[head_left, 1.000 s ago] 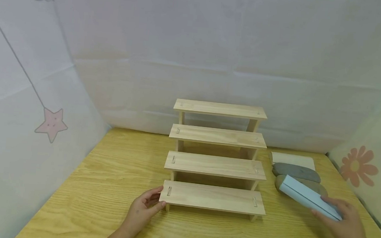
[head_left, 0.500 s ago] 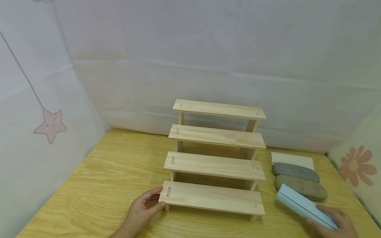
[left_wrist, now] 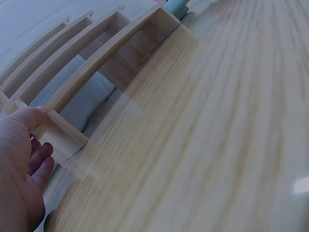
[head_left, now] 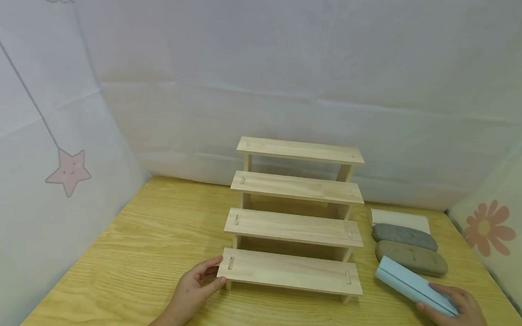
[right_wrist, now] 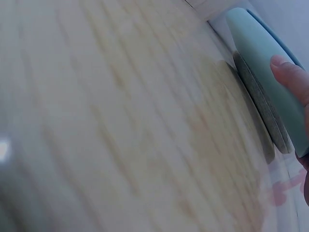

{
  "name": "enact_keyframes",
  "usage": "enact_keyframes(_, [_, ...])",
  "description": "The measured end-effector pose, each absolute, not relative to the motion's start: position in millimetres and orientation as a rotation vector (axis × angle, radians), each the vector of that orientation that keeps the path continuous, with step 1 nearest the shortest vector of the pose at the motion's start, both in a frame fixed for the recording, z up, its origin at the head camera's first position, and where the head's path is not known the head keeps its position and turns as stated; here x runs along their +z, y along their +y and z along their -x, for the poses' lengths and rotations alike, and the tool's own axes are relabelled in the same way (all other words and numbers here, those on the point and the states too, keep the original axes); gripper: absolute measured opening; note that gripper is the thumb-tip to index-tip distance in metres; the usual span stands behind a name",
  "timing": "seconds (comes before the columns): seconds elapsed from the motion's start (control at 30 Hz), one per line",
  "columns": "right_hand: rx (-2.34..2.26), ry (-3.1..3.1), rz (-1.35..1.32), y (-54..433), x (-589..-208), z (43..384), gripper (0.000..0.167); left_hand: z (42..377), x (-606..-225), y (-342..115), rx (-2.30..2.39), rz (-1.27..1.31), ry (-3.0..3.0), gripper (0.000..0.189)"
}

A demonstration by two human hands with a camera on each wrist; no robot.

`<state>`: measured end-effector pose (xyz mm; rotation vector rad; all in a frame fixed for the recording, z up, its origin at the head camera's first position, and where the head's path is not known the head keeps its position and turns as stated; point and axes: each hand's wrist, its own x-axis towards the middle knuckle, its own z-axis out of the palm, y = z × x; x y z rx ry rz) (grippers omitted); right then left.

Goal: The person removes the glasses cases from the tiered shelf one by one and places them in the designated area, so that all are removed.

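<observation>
A pale wooden stepped shelf [head_left: 289,271] with several tiers stands on the table. At the left end of its lowest tier, my left hand [head_left: 196,287] holds the board, thumb at the front corner and fingers behind. In the left wrist view that thumb [left_wrist: 30,116] presses by the board's end. On the right, my right hand [head_left: 462,317] grips a light blue glasses case [head_left: 410,283] by its near end. The case is closed, a dark seam running along it, and it slants with its far end toward the shelf. The right wrist view shows the case [right_wrist: 263,67] raised above the table.
Right of the shelf lie an olive soft case [head_left: 412,258], a grey one [head_left: 404,236] and a cream one [head_left: 401,220] in a row. White cloth [head_left: 287,57] hangs behind the table [head_left: 155,226], with printed side panels left and right.
My right hand has brought the blue glasses case nearer and slightly left, off its overlap with most of the olive case. My left hand keeps its hold on the shelf.
</observation>
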<state>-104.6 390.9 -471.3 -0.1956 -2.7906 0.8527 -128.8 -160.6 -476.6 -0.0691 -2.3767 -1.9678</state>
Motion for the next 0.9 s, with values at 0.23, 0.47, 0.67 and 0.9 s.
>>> enact_keyframes(0.23, [0.815,-2.793,0.153,391.7,-472.9,105.9,0.066,128.5,-477.0,-160.8,-1.972,0.063,-2.383,0.049])
enact_keyframes(0.47, [0.816,-2.801,0.147,393.3,-475.8,106.7,0.066,129.2,-477.2,-160.9,-1.979,0.066,-2.370,0.049])
enact_keyframes(0.67, [0.828,-2.820,0.124,396.7,-478.6,107.9,0.068,129.1,-477.4,-160.8,-1.984,0.069,-2.365,0.049])
enact_keyframes(0.9, [0.793,-2.834,0.064,402.1,-482.8,109.5,0.069,128.6,-477.0,-160.5,-1.981,0.063,-2.374,0.049])
